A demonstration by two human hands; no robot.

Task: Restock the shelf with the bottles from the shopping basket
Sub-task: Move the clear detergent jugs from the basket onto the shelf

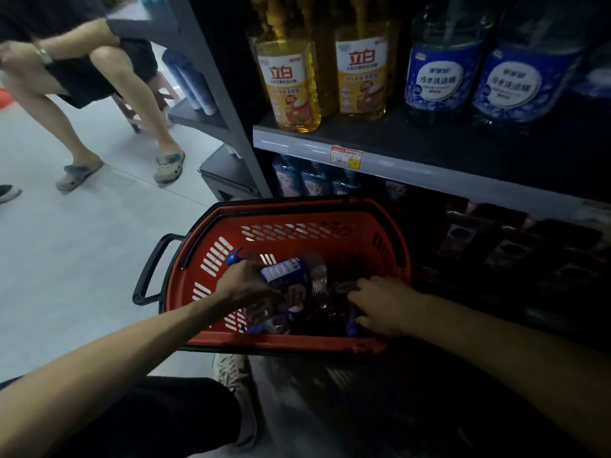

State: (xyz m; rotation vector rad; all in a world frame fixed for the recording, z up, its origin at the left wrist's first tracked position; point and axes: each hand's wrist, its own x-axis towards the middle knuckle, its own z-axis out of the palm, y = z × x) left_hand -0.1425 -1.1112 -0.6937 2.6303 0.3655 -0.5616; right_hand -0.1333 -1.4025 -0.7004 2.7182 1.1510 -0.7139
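Currently, both hands are held inside the red shopping basket [291,226], which stands on the floor just in front of the shelf [429,166]. The left hand [246,280] is closed around a blue-labelled bottle [287,271] with a blue cap, tilted and raised slightly above the other contents. The right hand [385,304] is curled downward over a second bottle [352,323] at the near right of the basket; whether a firm grip has been made cannot be told.

Several further bottles are visible in the dim basket bottom, though their count cannot be read. On the upper shelf, yellow bottles [291,84] at the left and blue bottles [443,71] at the right are standing upright. Blue bottles are also seen on the lower shelf at the far left.

The task is judged to be partway at most: the basket remains loaded, and the held bottles are not yet placed.
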